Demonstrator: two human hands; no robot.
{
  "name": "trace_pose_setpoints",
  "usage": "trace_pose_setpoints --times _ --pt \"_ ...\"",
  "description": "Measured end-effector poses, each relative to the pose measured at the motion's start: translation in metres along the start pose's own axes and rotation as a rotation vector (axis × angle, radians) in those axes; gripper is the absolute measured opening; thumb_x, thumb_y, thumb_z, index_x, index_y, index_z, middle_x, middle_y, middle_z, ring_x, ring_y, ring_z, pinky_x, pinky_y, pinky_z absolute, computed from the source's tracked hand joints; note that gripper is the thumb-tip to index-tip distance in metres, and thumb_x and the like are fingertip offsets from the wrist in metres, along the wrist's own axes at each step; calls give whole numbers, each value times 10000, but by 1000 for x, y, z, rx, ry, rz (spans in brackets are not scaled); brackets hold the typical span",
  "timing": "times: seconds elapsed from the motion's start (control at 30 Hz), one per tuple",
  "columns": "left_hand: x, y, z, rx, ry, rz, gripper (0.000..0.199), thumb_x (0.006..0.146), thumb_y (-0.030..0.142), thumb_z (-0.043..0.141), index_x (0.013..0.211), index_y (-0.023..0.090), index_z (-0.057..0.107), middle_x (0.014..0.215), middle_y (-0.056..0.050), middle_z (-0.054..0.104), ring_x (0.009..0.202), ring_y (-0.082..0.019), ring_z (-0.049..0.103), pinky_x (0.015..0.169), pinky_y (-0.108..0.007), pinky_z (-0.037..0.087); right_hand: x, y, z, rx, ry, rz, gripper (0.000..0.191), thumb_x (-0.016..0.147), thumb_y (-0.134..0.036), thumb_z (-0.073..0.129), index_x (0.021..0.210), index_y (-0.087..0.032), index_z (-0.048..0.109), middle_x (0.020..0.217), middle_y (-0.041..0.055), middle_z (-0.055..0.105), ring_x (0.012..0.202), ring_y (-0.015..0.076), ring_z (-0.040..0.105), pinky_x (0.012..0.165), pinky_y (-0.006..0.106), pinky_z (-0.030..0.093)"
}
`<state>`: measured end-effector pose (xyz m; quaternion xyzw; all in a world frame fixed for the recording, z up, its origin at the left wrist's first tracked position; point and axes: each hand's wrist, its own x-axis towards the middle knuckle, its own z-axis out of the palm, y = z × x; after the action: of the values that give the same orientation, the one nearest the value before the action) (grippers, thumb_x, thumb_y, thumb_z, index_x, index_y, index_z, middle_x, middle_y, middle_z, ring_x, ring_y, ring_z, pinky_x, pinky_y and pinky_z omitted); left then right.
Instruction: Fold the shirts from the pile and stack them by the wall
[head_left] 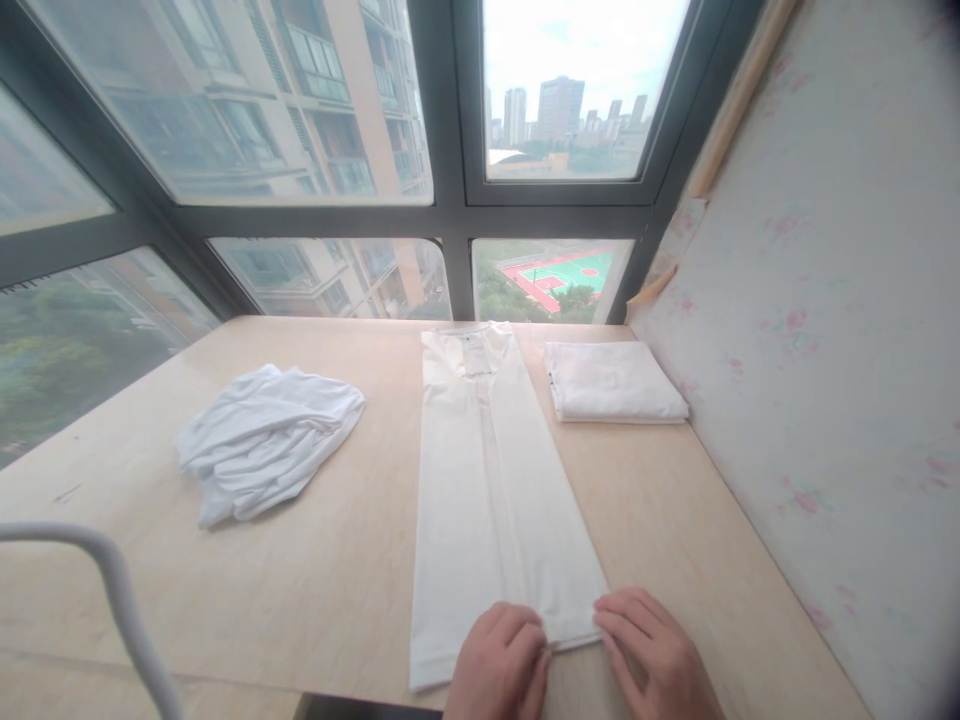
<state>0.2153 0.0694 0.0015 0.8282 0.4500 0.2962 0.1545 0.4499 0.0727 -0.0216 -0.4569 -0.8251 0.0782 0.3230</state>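
A white T-shirt (469, 480) lies folded lengthwise into a long strip on the wooden tabletop, its collar at the far end by the window and its hem nearest me. My left hand (501, 660) is closed on the middle of the hem, fingers curled over the cloth. At the hem's right corner, my right hand (652, 650) pinches the edge between thumb and fingertips. The hem's left part lies flat beside my left hand.
To the left sits a crumpled pile of white cloth (270, 440). A neatly folded white garment (616, 382) rests at the back right, near the wallpapered wall (810, 350). A grey curved tube (112, 570) rises at the left front. Window frames (450, 220) border the table's far side.
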Motion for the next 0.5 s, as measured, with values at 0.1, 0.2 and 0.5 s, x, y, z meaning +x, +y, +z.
trace_pose_setpoints --times 0.1,0.2,0.5 --pt "1 -9 -6 -43 -22 -2 139 833 126 533 909 229 586 874 -40 698 774 -172 669 670 -285 583 13 6 -3 21 6 25 217 901 -158 503 1003 -224 683 907 79 702 847 219 686 717 343 599" --pt "10 -28 -20 -10 -1 -65 194 877 152 522 1029 236 609 1036 -74 702 918 -179 681 789 -299 589 41 16 5 16 22 42 247 922 -185 486 1076 -222 675 987 92 705 921 222 685 786 358 599" --pt "55 -94 -28 545 23 -97 584 884 363 587 1435 219 458 1534 -147 403 1411 -367 358 1092 -594 351 151 25 67 -109 -146 -91 429 892 -244 567 1317 -183 567 1438 136 509 1353 296 442 1064 499 456"
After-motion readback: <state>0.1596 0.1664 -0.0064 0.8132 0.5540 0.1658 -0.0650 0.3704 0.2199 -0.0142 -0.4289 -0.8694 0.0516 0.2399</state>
